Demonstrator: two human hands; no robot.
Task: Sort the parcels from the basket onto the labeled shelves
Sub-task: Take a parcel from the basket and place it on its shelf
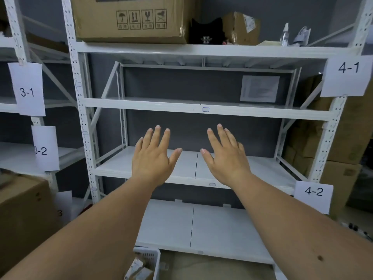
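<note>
My left hand (pixel 154 156) and my right hand (pixel 226 156) are both stretched out flat, fingers spread, in front of the white shelf rack (pixel 201 108); neither holds anything. Paper labels hang on the uprights: 4-1 (pixel 348 75) and 4-2 (pixel 313 198) on the right, 3-1 (pixel 28 89) and 3-2 (pixel 45 148) on the left. The shelf boards behind my hands carry no parcels. At the bottom edge, between my forearms, a white plastic basket (pixel 155 257) stands on the floor with small parcels (pixel 139 269) in it, partly hidden by my left arm.
A large cardboard box (pixel 129 19), a black item (pixel 206 32) and a smaller box (pixel 242 27) sit on the top shelf. Stacked cartons (pixel 343 138) stand to the right of the rack, another carton (pixel 24 215) at the lower left.
</note>
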